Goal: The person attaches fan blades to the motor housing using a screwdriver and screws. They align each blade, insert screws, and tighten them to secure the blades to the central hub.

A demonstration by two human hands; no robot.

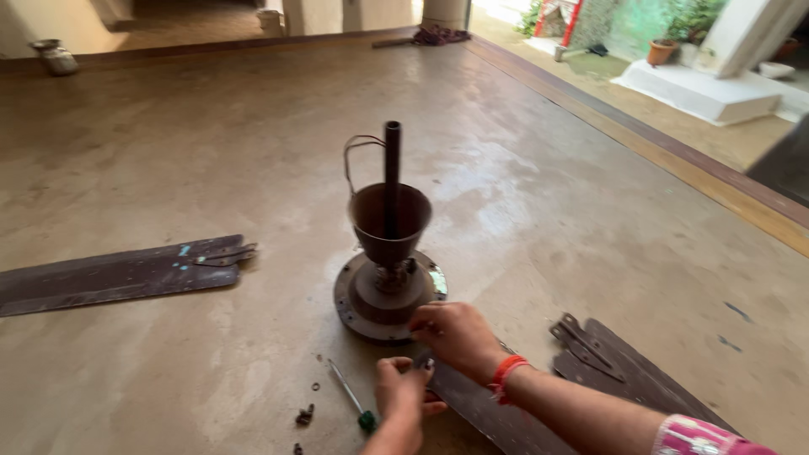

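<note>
Head view: fan motor (386,291) stands on the floor (168,152) at centre. Right hand (458,335) clenches on a blade (497,413) at the motor's 5 o'clock edge. Left hand (401,398) pinches a small part there. Screwdriver (352,398) lies at 7 o'clock.

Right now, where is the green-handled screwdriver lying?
In the head view, the screwdriver lies on the floor at bottom centre, just left of the left hand, with small screws to its left and the fan motor behind.

Dark brown round metal fan motor (383,295), rusty brown flat fan blade (118,274) with turquoise flecks, green-handled slim screwdriver (352,396), orange wristband (508,371).
</note>
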